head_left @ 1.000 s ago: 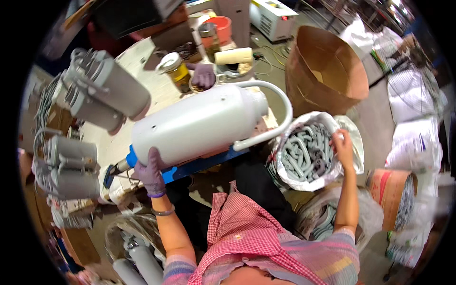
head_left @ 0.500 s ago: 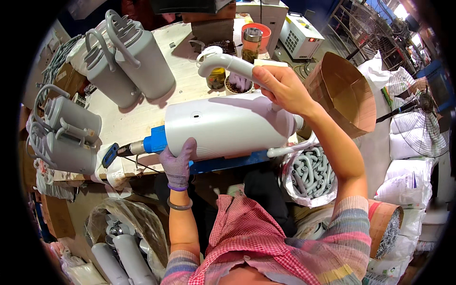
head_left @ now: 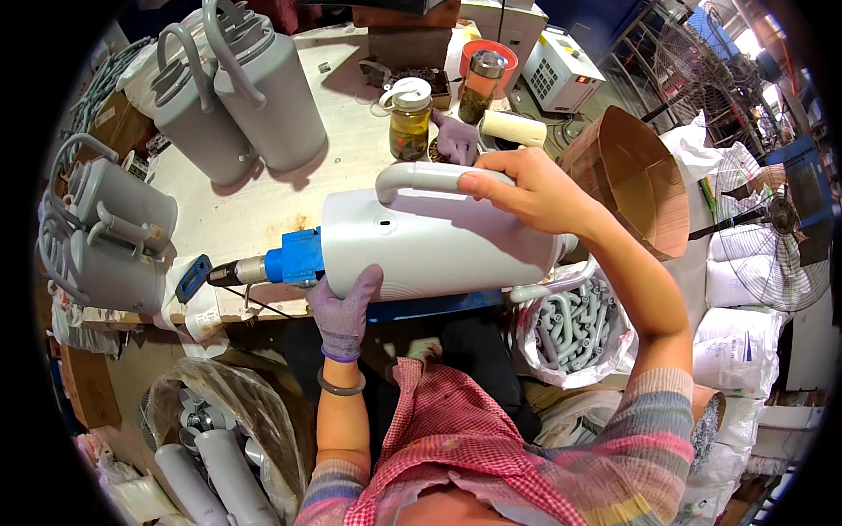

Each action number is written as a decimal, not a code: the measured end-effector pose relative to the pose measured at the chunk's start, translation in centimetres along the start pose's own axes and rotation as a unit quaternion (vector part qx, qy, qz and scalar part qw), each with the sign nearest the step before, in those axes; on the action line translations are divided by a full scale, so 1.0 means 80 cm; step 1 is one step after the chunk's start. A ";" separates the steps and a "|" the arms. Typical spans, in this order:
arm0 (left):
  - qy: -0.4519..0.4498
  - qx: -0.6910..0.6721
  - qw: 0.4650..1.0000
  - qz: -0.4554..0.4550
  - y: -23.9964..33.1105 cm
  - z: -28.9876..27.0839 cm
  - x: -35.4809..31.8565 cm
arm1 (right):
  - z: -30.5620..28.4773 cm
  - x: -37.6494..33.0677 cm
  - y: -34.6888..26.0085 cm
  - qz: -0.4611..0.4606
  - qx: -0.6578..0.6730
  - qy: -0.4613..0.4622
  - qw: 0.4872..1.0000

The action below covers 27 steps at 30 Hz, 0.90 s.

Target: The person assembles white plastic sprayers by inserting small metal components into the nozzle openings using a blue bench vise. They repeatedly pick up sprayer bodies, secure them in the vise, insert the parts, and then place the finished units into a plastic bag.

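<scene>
A light grey jug body (head_left: pixel 438 250) lies on its side across a blue fixture (head_left: pixel 296 256) at the table's front edge. My left hand (head_left: pixel 344 317), in a purple glove, grips the rim at its left end, thumb on top and fingers hidden. My bare right hand (head_left: pixel 526 188) is closed round a curved grey handle (head_left: pixel 419 178). The handle runs along the jug's upper side, its bent left end close to the wall near a small dark slot (head_left: pixel 384 226). Whether that end touches the wall I cannot tell. Another grey handle (head_left: pixel 557 282) hangs at the jug's right end.
Finished-looking grey jugs (head_left: pixel 267 101) stand at the left. Behind my work are a lidded jar (head_left: pixel 410 123), a flask (head_left: pixel 482 85) and a purple glove (head_left: pixel 456 140). A bag of grey handles (head_left: pixel 574 324) and an open carton (head_left: pixel 636 188) are at the right.
My right hand has brought the handle down from above the jug, so its bent end sits close to the wall. The left hand keeps its hold; the whole view has shifted a little.
</scene>
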<state>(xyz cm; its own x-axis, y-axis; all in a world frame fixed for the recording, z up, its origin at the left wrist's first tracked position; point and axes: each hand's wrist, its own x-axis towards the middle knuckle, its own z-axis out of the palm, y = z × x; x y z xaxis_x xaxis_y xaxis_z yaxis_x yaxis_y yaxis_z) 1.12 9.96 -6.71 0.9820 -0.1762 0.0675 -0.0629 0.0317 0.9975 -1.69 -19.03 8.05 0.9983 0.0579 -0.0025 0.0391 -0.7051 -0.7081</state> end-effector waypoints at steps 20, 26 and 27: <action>-0.021 0.031 0.998 0.043 -0.007 0.000 0.011 | 0.007 -0.001 0.012 0.065 0.071 0.055 0.994; -0.035 0.027 0.998 0.035 -0.004 0.001 0.014 | 0.011 0.000 0.011 0.052 0.051 0.067 0.995; -0.035 0.035 0.998 0.039 -0.004 0.001 0.014 | 0.011 -0.001 0.012 0.061 0.051 0.073 0.994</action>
<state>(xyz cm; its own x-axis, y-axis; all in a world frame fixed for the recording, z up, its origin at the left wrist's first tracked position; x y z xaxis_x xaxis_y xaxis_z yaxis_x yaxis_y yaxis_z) 2.19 9.70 -6.93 0.9591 -0.2442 0.1430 -0.1526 -0.0211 0.9881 -1.73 -19.07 6.76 0.9912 -0.1321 0.0053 -0.0792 -0.6251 -0.7765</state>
